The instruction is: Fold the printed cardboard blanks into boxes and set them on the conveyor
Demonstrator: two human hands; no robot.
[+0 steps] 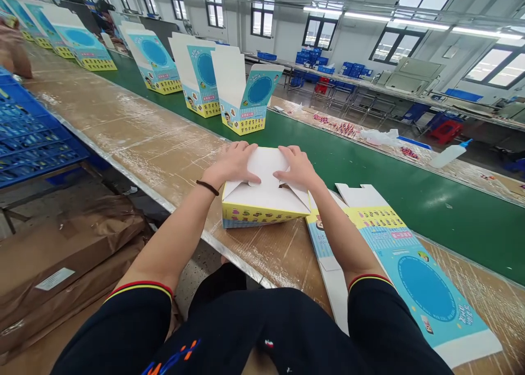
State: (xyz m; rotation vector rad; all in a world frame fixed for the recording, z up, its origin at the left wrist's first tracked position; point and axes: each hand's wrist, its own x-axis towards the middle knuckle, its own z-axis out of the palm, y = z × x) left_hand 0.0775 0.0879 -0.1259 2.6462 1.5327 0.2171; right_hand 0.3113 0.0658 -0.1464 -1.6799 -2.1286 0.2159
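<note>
A cardboard box (262,203) with a yellow printed band lies on the taped brown table edge, its white bottom flaps facing up. My left hand (233,164) lies flat on the left flap, fingers stretched out. My right hand (297,167) presses on the right flap, fingers spread over the fold. Both hands hold the flaps down where they meet in the middle. To the right lies a stack of flat unfolded blue and yellow box blanks (410,271), under my right forearm.
A green conveyor belt (369,183) runs behind the table and carries several erected open boxes (246,99) going off to the far left. Blue crates (28,134) stand at the left, brown cartons (61,255) on the floor. A white squeeze bottle (449,155) lies beyond the belt.
</note>
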